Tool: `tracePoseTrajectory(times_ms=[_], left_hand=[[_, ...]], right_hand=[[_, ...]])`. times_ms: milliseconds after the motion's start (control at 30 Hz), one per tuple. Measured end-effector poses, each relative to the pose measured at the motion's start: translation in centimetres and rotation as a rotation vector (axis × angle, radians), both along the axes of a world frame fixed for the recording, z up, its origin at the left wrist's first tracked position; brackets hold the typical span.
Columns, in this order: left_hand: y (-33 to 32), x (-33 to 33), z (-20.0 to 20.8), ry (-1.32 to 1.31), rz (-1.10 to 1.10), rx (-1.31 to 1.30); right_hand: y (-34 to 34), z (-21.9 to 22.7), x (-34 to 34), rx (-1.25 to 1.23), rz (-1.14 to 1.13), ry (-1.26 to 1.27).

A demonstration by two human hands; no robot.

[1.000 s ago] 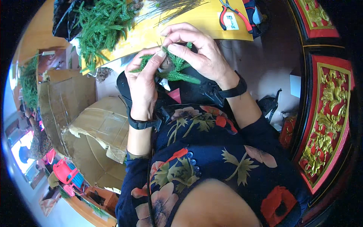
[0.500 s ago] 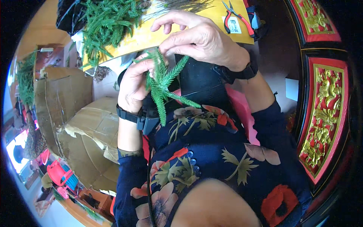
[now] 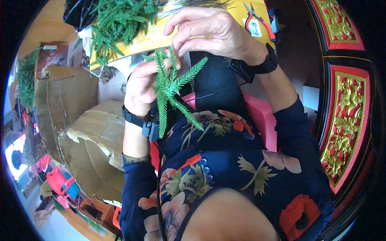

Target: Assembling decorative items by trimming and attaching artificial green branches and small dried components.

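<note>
My left hand [image 3: 139,86] is closed around a green artificial pine sprig [image 3: 172,87], its several needled branches fanning out toward my lap. Above it, my right hand [image 3: 215,34] holds its thumb and index finger pinched together close to the sprig's upper end and the left fingertips. Whatever sits in that pinch is too small or hidden to make out. The other right fingers curl loosely over the edge of the yellow table [image 3: 155,37].
A heap of green pine sprigs [image 3: 122,24] covers the table's left part. Thin dark stems [image 3: 197,5] lie at the back, with red-handled pliers [image 3: 259,22] to the right. Opened cardboard boxes [image 3: 92,132] stand at left; carved red-and-gold panels [image 3: 346,120] at right.
The sprig has turned in my left hand, so its branches point more downward and spread differently. My right hand stays pinched near its upper end, with only a slight shift.
</note>
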State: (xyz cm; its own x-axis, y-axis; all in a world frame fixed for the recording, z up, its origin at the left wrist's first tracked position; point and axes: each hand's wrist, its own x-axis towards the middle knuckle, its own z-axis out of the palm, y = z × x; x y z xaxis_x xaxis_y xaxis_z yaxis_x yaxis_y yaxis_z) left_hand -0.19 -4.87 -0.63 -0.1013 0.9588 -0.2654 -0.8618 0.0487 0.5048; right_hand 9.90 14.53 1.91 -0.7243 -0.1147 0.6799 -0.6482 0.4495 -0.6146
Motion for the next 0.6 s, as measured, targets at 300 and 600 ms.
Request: tracePoseTrajectory(times_ms=[300, 600], left_hand=[[0.3, -0.2, 0.7, -0.011, -0.052, -0.047], [0.5, 0.1, 1.3, 0.058, -0.056, -0.158]], right_hand=[[0.1, 2.0, 1.1, -0.167, 0.099, -0.134], [-0.1, 0.7, 1.2, 0.061, -0.003, -0.082]])
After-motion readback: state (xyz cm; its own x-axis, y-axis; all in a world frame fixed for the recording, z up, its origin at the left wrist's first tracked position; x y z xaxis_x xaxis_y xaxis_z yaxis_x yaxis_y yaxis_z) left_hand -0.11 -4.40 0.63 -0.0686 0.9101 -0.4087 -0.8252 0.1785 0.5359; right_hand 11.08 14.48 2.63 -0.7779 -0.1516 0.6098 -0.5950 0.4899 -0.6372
